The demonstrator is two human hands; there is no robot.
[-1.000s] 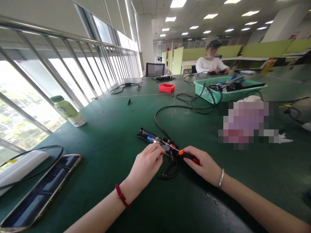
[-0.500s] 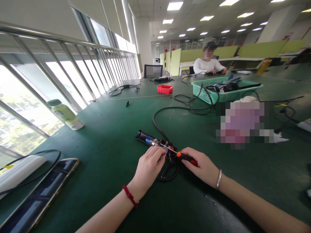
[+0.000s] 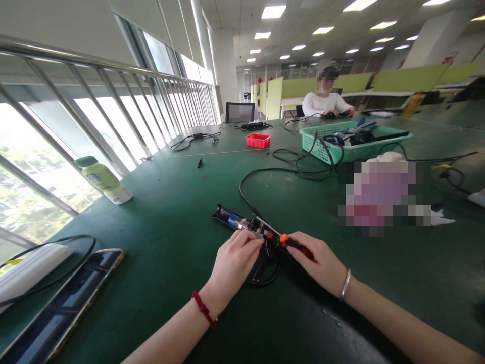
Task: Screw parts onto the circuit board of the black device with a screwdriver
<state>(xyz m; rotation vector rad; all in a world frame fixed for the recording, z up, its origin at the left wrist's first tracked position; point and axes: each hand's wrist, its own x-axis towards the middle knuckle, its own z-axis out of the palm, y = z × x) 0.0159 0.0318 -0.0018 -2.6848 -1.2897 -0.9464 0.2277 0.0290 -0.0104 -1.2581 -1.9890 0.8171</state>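
Note:
An opened black device (image 3: 223, 214) with a blue and silver cylinder inside lies on the green table, its wires and cable showing at the right end. My left hand (image 3: 235, 258) is closed at that end, thumb and fingers pinched on a small grey part (image 3: 258, 235). In my right hand (image 3: 322, 263) is a screwdriver (image 3: 302, 248) with a black, orange and red handle, gripped between thumb and fingers. Its metal shaft points up and left across the device's right end. Where exactly the tip touches, I cannot tell.
A black cable (image 3: 242, 183) runs back toward a green basket (image 3: 354, 152) of tools. Behind are a red tray (image 3: 258, 141) and a seated person (image 3: 322, 103). A bottle (image 3: 104, 182) and a dark phone-like panel (image 3: 71, 303) lie left; a blurred pink item (image 3: 381, 189) is right.
My right hand and the screwdriver have moved slightly right, and the shaft now lies nearer the device's far edge. My left fingers have shifted slightly right, with a grey part now visible at them.

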